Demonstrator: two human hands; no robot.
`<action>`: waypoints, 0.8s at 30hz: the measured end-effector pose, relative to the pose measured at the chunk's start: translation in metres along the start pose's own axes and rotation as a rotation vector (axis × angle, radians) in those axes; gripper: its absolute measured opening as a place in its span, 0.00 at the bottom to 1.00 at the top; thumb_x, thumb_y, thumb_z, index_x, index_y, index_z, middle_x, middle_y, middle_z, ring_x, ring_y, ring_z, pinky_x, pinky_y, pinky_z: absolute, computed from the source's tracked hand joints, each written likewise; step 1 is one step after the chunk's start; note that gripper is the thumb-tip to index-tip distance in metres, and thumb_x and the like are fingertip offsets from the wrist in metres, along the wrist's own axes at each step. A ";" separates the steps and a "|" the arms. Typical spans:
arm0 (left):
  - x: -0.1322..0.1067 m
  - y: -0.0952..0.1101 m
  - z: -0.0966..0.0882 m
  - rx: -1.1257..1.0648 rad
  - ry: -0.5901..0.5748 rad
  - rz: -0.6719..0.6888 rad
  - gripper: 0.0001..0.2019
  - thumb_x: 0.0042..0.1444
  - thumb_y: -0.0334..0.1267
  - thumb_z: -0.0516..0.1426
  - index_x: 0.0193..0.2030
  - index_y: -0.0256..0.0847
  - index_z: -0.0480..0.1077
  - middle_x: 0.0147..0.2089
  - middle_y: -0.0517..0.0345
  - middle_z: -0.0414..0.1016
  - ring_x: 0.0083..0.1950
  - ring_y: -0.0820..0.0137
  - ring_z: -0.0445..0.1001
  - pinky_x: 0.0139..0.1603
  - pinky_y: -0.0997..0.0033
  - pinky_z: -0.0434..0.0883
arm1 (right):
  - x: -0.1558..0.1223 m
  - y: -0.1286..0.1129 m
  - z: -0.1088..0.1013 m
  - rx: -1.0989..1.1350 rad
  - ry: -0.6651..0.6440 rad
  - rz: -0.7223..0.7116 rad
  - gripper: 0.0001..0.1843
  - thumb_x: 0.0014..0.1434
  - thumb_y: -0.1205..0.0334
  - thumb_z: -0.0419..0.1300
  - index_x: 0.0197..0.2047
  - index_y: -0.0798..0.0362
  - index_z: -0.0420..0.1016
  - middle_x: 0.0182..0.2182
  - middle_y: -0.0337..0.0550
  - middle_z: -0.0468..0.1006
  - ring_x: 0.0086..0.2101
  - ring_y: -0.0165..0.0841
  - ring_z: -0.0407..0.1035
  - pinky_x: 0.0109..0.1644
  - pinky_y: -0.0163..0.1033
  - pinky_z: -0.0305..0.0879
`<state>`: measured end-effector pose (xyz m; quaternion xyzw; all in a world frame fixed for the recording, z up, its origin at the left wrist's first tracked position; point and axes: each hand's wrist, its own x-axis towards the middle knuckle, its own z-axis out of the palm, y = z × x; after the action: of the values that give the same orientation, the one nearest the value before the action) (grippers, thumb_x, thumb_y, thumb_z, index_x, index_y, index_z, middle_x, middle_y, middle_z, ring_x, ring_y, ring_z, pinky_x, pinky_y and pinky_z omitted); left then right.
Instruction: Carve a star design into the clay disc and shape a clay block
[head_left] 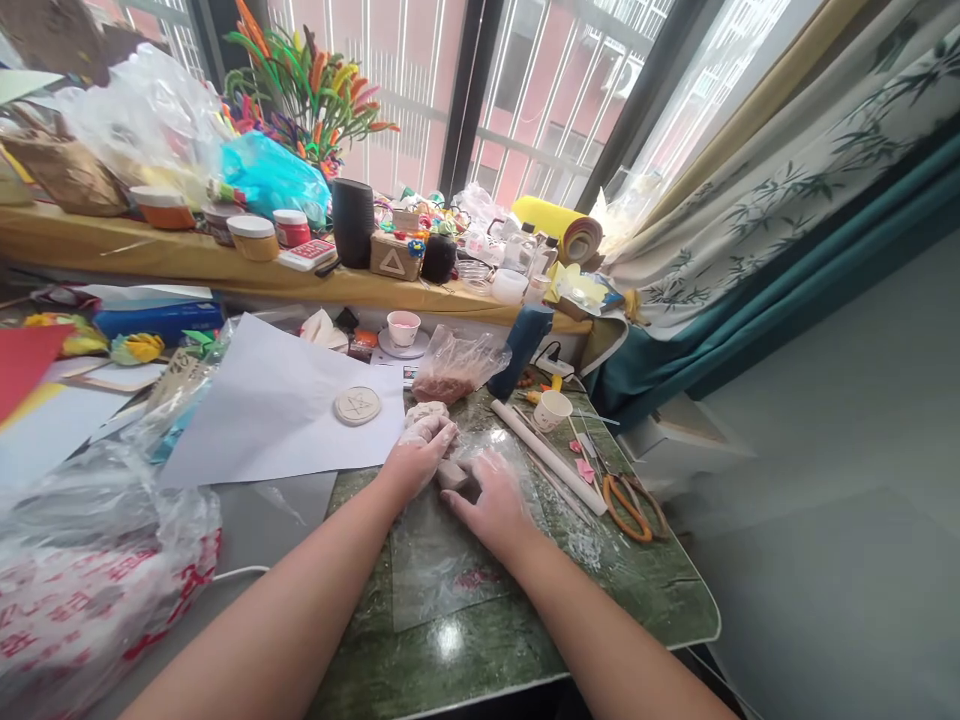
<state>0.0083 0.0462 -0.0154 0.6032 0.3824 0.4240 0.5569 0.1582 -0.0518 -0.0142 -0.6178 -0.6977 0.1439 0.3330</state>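
Note:
A small grey lump of clay sits over a clear plastic sheet on the green table. My right hand curves around its right side, with thumb and fingers against it. Just left of it my left hand is closed, its fingers curled and dusted white; what is inside them is hidden. Behind my left hand rests a paler, rough lump of clay, partly covered by that hand. A round clay disc with a star scratched into it lies on white paper to the left.
Right of my hands lie a white rolling pin, thin sticks, a paper cup and orange-handled scissors. Behind stand a bag of brown material and a dark blue cylinder. A crumpled plastic bag is at left.

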 end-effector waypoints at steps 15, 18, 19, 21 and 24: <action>0.005 -0.007 -0.001 -0.048 0.034 0.007 0.16 0.61 0.56 0.60 0.34 0.45 0.73 0.33 0.58 0.76 0.35 0.64 0.73 0.41 0.63 0.70 | 0.017 -0.005 -0.094 0.044 0.176 -0.328 0.18 0.58 0.60 0.68 0.52 0.44 0.77 0.48 0.45 0.79 0.48 0.43 0.75 0.56 0.52 0.73; 0.005 -0.008 -0.001 -0.042 0.034 0.012 0.15 0.62 0.55 0.59 0.34 0.45 0.73 0.34 0.57 0.76 0.35 0.64 0.73 0.42 0.63 0.70 | -0.005 0.014 -0.063 -0.023 -0.001 -0.115 0.21 0.59 0.57 0.66 0.55 0.48 0.76 0.49 0.48 0.79 0.44 0.43 0.76 0.51 0.51 0.76; 0.004 -0.009 -0.001 -0.052 0.033 0.008 0.15 0.62 0.54 0.59 0.35 0.45 0.73 0.34 0.57 0.77 0.35 0.64 0.73 0.42 0.62 0.71 | -0.010 0.019 -0.054 -0.011 0.024 -0.044 0.20 0.61 0.56 0.65 0.56 0.49 0.75 0.49 0.49 0.79 0.42 0.42 0.76 0.50 0.50 0.76; 0.004 -0.009 -0.001 -0.052 0.027 0.009 0.15 0.62 0.54 0.59 0.34 0.45 0.72 0.33 0.57 0.76 0.36 0.64 0.73 0.42 0.62 0.71 | -0.013 0.022 -0.040 -0.003 0.057 0.021 0.20 0.64 0.54 0.63 0.58 0.49 0.74 0.49 0.49 0.80 0.44 0.43 0.76 0.50 0.50 0.76; 0.003 -0.009 -0.002 0.006 0.023 0.046 0.15 0.64 0.54 0.58 0.33 0.45 0.72 0.33 0.58 0.76 0.35 0.64 0.73 0.42 0.63 0.70 | -0.009 0.018 -0.025 -0.121 0.041 0.003 0.19 0.64 0.54 0.64 0.58 0.47 0.76 0.50 0.51 0.81 0.51 0.50 0.75 0.57 0.56 0.72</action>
<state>0.0074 0.0504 -0.0239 0.6085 0.3761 0.4424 0.5408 0.1879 -0.0617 -0.0094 -0.6408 -0.6971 0.0892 0.3090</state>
